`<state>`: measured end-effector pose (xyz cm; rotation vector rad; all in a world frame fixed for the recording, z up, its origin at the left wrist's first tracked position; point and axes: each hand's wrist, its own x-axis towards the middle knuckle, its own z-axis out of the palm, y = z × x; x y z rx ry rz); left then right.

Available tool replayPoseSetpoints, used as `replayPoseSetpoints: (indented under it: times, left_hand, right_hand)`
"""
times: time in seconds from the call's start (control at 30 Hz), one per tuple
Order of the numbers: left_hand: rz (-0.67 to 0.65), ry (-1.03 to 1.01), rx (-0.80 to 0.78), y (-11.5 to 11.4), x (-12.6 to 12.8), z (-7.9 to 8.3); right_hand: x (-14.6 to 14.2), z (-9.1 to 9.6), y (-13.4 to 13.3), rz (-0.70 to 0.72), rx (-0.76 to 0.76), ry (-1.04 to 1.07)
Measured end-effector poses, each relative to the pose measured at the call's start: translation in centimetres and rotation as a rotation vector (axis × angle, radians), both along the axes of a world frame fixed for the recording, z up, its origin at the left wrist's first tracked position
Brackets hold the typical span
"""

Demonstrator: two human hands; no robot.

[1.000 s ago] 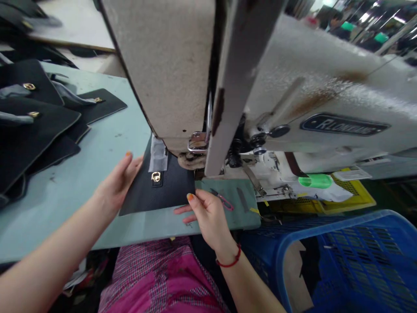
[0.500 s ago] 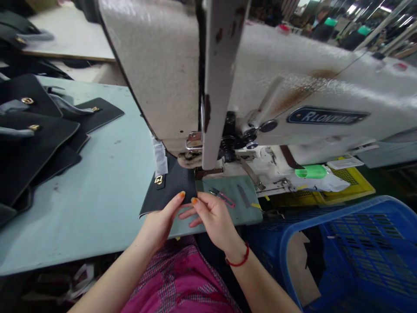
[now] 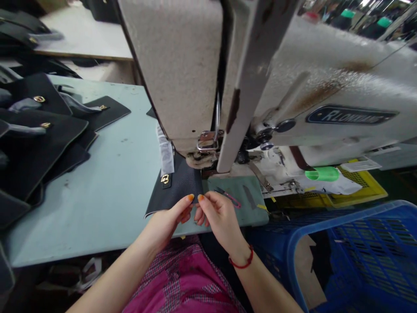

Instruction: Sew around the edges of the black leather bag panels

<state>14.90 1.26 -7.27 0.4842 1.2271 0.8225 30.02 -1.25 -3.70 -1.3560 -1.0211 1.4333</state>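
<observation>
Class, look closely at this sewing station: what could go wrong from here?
1. The left hand and right hand meet at the near edge of the black panel, which runs under the sewing machine; fingers straying closer might be hurt.
2. The gold clasp and wrapped strap sit near the machine head, so they could snag if the panel shifts.
3. The pink-handled snips lie by the right hand and might be knocked.
</observation>
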Motion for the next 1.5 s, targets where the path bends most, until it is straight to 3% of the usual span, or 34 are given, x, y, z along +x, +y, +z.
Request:
replayPoseSetpoints:
  times: [0.1, 0.3, 0.43, 0.8, 0.97, 1.23, 1.5]
  left_hand:
    - [-0.072, -0.015, -0.051, 0.0, 0.1, -0.1]
    - [-0.068, -0.021, -0.036, 0.5, 0.3, 0.2]
    - [-0.023, -0.026, -0.015, 1.5, 0.8, 0.9]
    - [-0.053, -0.018, 0.095, 4.6, 0.6, 0.8]
    - [-0.011, 0.034, 0.085, 5.7, 0.7, 1.0]
    - [-0.092, 0.02, 0.245, 7.0, 0.6, 0.4]
    - [-0.067, 0.052, 0.305, 7.5, 0.7, 0.0]
  right_hand:
    - [-0.1, 0.1, 0.0, -0.031, 0.01, 0.011]
    - [-0.3, -0.2, 0.6, -0.061, 0.035, 0.042]
    - [-0.4, -0.4, 1.5, -0.078, 0.058, 0.05]
    - [-0.7, -1.5, 3.3, -0.111, 0.124, 0.091]
    - [-1.0, -3.4, 2.2, -0.091, 0.05, 0.081]
    - [-1.3, -7.8, 0.3, -0.05, -0.152, -0.013]
    - [-1.2, -8.6, 0.2, -0.005, -0.153, -0.044]
